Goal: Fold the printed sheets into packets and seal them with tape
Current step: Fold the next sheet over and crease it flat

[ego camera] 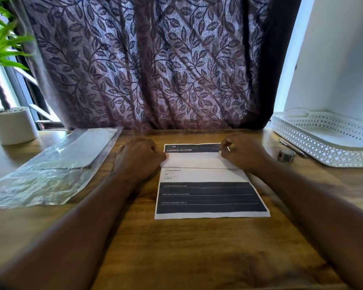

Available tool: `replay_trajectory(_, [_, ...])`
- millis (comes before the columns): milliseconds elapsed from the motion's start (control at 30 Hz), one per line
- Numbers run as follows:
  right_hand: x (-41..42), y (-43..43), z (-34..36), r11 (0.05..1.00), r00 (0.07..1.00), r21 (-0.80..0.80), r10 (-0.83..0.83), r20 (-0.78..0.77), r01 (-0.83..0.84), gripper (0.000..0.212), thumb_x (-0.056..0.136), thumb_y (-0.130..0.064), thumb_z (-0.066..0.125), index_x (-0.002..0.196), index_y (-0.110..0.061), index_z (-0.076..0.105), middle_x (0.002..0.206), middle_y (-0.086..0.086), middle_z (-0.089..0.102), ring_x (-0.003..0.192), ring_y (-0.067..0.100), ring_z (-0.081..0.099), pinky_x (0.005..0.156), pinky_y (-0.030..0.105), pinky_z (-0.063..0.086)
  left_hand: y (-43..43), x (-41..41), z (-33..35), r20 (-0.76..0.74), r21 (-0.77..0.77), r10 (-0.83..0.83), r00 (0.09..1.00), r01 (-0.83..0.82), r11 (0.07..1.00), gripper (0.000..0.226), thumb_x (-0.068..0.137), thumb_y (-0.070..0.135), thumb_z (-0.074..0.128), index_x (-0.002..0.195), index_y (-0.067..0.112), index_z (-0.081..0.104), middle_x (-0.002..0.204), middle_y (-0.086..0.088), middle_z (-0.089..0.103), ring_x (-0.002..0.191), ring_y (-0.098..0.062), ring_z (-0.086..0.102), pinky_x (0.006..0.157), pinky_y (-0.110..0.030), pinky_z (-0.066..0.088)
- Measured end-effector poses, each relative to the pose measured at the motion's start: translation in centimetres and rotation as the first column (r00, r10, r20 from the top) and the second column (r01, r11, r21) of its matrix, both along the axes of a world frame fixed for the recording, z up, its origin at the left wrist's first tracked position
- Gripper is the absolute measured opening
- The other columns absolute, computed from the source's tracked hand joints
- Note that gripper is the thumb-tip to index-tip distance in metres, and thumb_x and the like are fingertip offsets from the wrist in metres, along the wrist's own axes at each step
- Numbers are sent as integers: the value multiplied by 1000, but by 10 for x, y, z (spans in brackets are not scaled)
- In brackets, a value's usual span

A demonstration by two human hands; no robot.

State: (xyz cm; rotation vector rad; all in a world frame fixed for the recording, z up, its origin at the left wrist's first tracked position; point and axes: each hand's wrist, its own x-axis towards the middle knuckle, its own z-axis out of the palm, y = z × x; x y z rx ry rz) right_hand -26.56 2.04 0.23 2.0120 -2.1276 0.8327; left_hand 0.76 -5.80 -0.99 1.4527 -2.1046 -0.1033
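**Both hands on the fold — tape waits at the right**

Far left, a potted plant [13,125] sits out of the way at the corner of the counter [197,248]. Next to it lies a pile of clear plastic sleeves [57,164], angled toward the work but well apart from it.

Now the action. The left hand [139,156] is curled at the left edge of the printed sheet [208,195], fingertips pinching the end of a plain white flap [193,160] that lies across the page. The sheet itself lies flat in the middle of the counter, square to the person, with the "LIVING ROOM" header beyond the flap and the dark form block nearer.

The right hand [244,152] mirrors it, fingers curled on the flap's right end. With one hand at each end, the fold looks set to stay level across the width, so this reads as an early fold of the packet.

Just beside the right hand stands a small tape roll [286,155], within easy reach for sealing. A pen [291,147] lies behind it, against a white lattice tray [323,147] — probably where finished packets go, though that's a guess.
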Motion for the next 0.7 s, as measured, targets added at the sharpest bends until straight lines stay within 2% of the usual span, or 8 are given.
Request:
replay_trajectory(67, [19, 6, 5, 999, 1000, -36, 20, 12, -20, 4, 88, -22, 71, 86, -20, 74, 84, -8, 65, 69, 0, 52, 57, 15, 32, 11, 3, 3, 7, 1, -33, 999, 33, 999, 30, 78, 54, 69, 68, 25, 69, 83, 10, 67, 75, -10, 61, 69, -35, 56])
replay_trajectory(133, [48, 13, 13, 994, 996, -70, 87, 16, -86, 6, 88, -22, 71, 86, -19, 75, 82, -7, 65, 68, 2, 53, 57, 16, 33, 31, 7, 6, 14, -16, -68, 998, 68, 998, 26, 82, 44, 73, 68, 24, 67, 83, 10, 64, 74, -6, 57, 62, -29, 51])
replay_trajectory(233, [111, 24, 21, 970, 971, -68, 237, 19, -235, 6, 89, -25, 71, 90, -20, 75, 77, -10, 62, 67, 1, 53, 60, 21, 36, 51, 28, 7, 44, -165, -77, 996, 83, 983, 21, 83, 43, 71, 74, 24, 67, 88, 11, 60, 80, -8, 55, 67, -29, 52])
replay_trajectory(333, [172, 32, 18, 933, 933, -49, 359, 34, -357, 14, 90, -24, 69, 102, -18, 74, 92, -4, 69, 80, 12, 61, 70, 29, 49, 57, 62, 4, 49, -189, -119, 992, 126, 974, 26, 81, 44, 57, 92, 24, 69, 104, 3, 64, 100, -20, 59, 84, -38, 52])
replay_trajectory(433, [224, 37, 10, 889, 885, -29, 458, 82, -457, 27, 93, -19, 63, 120, -18, 66, 103, -5, 65, 87, 10, 55, 70, 17, 41, 67, 106, 1, 52, -229, -113, 992, 122, 966, 38, 89, 34, 58, 124, 20, 59, 138, -4, 53, 127, -25, 49, 101, -42, 47])
replay_trajectory(533, [268, 38, 1, 857, 854, -32, 514, 81, -514, 33, 93, -16, 63, 126, -20, 61, 118, -1, 66, 95, 9, 55, 76, 16, 43, 74, 164, -4, 58, -267, -14, 998, 29, 963, 46, 88, 13, 64, 132, 20, 54, 144, -3, 50, 133, -24, 45, 104, -41, 45])
replay_trajectory(600, [289, 39, 0, 837, 835, 10, 544, 83, -547, 36, 96, -17, 62, 131, -23, 59, 128, -1, 64, 111, 13, 59, 91, 24, 50, 74, 196, -7, 110, -286, 51, 993, -18, 958, 49, 85, 15, 67, 132, 21, 55, 143, -2, 52, 134, -26, 46, 101, -46, 49])
replay_trajectory(700, [323, 37, 1, 776, 780, 74, 621, 77, -626, 39, 98, -12, 58, 136, -22, 59, 137, 1, 62, 122, 17, 59, 98, 21, 42, 75, 232, -7, 176, -279, 150, 973, -97, 955, 52, 82, 25, 72, 132, 24, 56, 143, -1, 53, 135, -26, 47, 97, -48, 51])
